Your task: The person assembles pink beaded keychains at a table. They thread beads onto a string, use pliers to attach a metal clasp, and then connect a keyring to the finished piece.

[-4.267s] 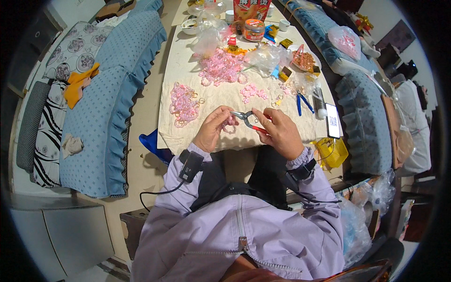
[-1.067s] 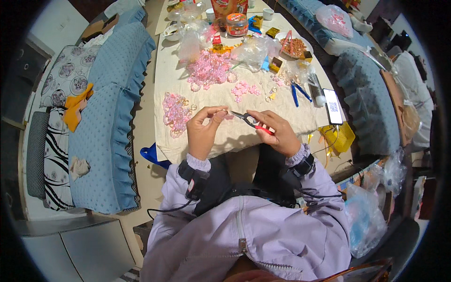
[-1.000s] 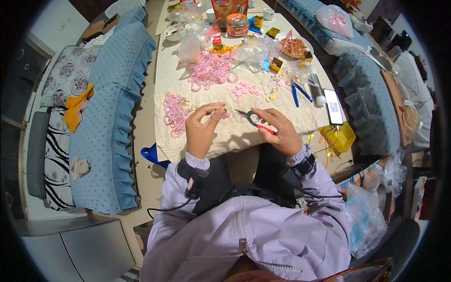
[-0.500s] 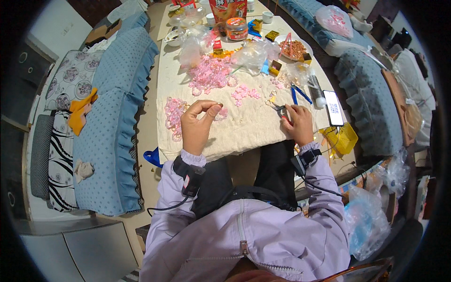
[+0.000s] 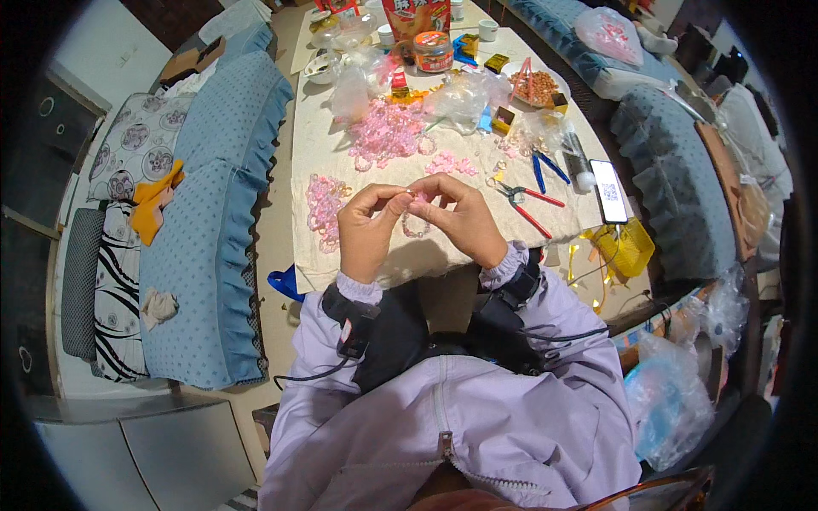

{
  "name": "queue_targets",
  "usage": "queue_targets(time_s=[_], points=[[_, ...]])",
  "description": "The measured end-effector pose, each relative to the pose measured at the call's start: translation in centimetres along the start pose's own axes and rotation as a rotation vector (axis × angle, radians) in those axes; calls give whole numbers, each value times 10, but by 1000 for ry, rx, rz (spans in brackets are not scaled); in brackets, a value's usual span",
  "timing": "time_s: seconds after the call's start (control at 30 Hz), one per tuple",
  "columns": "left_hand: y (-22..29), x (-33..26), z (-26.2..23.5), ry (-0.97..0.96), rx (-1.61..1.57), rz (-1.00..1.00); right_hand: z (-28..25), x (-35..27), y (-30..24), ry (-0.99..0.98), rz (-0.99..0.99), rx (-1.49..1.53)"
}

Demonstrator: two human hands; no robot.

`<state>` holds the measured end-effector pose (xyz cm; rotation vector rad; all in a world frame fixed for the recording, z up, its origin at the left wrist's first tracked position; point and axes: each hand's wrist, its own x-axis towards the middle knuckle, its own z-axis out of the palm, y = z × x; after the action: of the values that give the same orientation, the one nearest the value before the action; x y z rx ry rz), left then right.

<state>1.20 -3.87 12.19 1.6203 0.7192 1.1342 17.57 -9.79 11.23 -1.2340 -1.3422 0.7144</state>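
Note:
Over the near part of the cloth-covered table, my left hand (image 5: 366,230) and my right hand (image 5: 467,220) meet with fingertips pinched together. A loop of small pinkish beads, a beaded bracelet (image 5: 416,232), hangs below the right fingers. What the left thumb and forefinger pinch is too small to make out. To the right lie red-handled pliers (image 5: 535,198), jaws toward the left and handles apart. Beyond them rests a pair of blue-handled pliers (image 5: 545,167). Pink bead strands (image 5: 325,204) lie left of my left hand, and a larger pink bead pile (image 5: 383,134) sits farther off.
Small pink pieces (image 5: 450,163) lie beyond my hands. Clear plastic bags (image 5: 464,98), an orange-lidded jar (image 5: 433,53) and a plate of reddish-brown bits (image 5: 538,85) crowd the far side. A phone (image 5: 607,192) lies at the right edge, above a yellow basket (image 5: 629,249).
My right hand has let go of the red-handled pliers, leaving them on the cloth, and moved left to meet my left hand. The bracelet now hangs from its fingers.

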Motion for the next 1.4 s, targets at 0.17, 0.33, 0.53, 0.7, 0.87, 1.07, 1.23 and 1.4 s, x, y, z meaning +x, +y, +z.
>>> queue_targets(time_s=[0.17, 0.33, 0.53, 0.7, 0.87, 1.07, 1.23, 1.4], points=[[3, -1, 0, 6, 51, 34, 1, -5, 4, 136, -179, 9], [12, 2, -1, 4, 68, 90, 4, -4, 5, 206, -376, -74], [18, 5, -3, 12, 130, 145, 0, -9, 5, 163, -388, -111], [18, 8, -7, 6, 192, 161, -7, -17, 6, 164, -369, -89], [16, 14, -9, 41, 206, 176, -23, -25, 22, 206, -323, -105], [14, 21, -13, 55, 227, 171, -43, -34, 64, 212, -14, -45], [5, 28, -19, 50, 201, 96, -54, -34, 107, 262, 94, -109], [-15, 39, -30, 77, 212, 34, -59, -39, 131, 270, 151, -218]])
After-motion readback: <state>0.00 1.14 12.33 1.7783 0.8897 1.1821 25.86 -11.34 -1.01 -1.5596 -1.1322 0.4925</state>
